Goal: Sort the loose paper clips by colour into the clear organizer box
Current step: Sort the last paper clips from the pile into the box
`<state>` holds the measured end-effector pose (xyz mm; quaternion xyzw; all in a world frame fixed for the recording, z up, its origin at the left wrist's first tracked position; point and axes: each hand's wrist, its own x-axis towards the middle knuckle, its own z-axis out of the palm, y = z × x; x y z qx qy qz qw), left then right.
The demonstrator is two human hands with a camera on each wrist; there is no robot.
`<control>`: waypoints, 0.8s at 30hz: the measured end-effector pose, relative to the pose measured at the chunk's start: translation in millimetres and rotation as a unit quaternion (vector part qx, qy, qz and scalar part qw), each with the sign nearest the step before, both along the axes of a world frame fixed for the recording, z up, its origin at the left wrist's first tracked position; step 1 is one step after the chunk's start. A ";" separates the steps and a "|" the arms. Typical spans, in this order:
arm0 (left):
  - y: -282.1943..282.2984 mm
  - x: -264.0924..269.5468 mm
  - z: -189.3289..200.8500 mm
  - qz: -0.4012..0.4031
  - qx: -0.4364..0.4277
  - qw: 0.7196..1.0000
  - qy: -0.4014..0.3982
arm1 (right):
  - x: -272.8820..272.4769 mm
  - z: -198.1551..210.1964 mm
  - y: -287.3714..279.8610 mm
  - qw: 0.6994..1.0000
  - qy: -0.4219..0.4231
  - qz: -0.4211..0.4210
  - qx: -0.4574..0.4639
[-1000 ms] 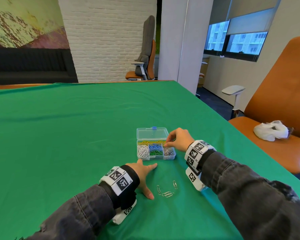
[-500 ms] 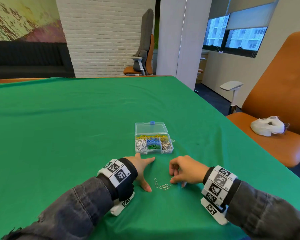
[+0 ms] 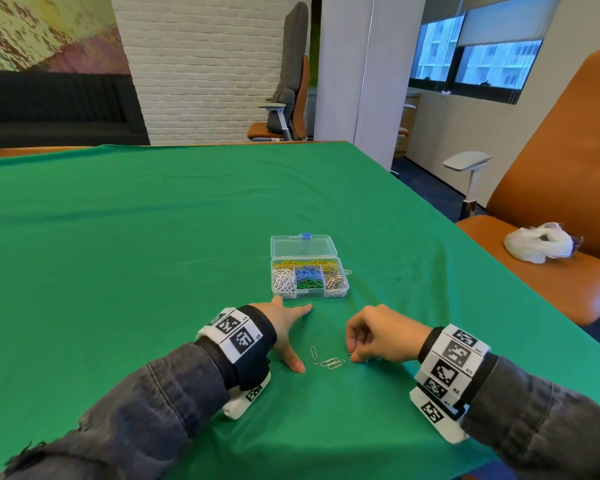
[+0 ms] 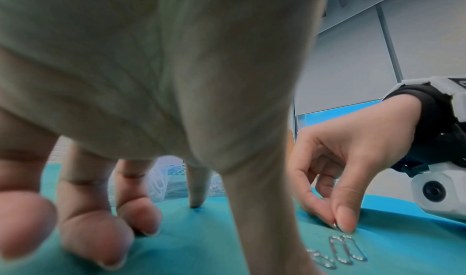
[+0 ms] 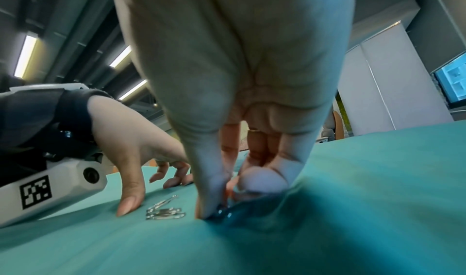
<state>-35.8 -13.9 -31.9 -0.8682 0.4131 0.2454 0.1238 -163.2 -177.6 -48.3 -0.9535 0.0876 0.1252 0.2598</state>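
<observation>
On my feed the right hand (image 3: 378, 336) is curled down onto the green cloth of the bench (image 3: 153, 254), thumb and forefinger pinching a silver paper clip (image 4: 336, 226) right at the cloth; from the left wrist camera I see only its rounded end between the fingertips (image 4: 345, 222), so I cannot tell which way its long axis runs. The left hand (image 3: 284, 327) lies spread and flat on the cloth, fingers straight, its grip holding nothing, thumb pointing toward me.

Between the two hands lie the loose paper clips (image 3: 328, 360). One lies alone nearest the left thumb, its long axis running roughly away from me. Beside it two more lie touching side by side, long axes running left to right with a slight tilt, their far ends aimed toward the right hand.

The clear organizer box (image 3: 309, 282) sits farther out, beyond both hands, lid (image 3: 303, 245) open and lying back. Yellow clips fill its far row; white, blue over green, and silver fill the near compartments from left to right. One more clip (image 3: 347, 271) lies just outside the box's right wall.
</observation>
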 end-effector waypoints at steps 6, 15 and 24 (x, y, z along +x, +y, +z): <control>0.4 0.8 -1.3 0.001 -0.005 1.000 0.000 | 1.3 8.7 11.1 0.996 -0.046 0.064 0.045; 0.3 1.3 -1.0 0.000 -0.007 1.000 0.001 | 11.2 2.2 16.1 0.992 -0.005 0.128 -0.015; 0.6 1.1 -2.4 0.002 -0.003 1.000 -0.001 | 18.4 2.2 19.2 0.986 -0.079 0.144 0.001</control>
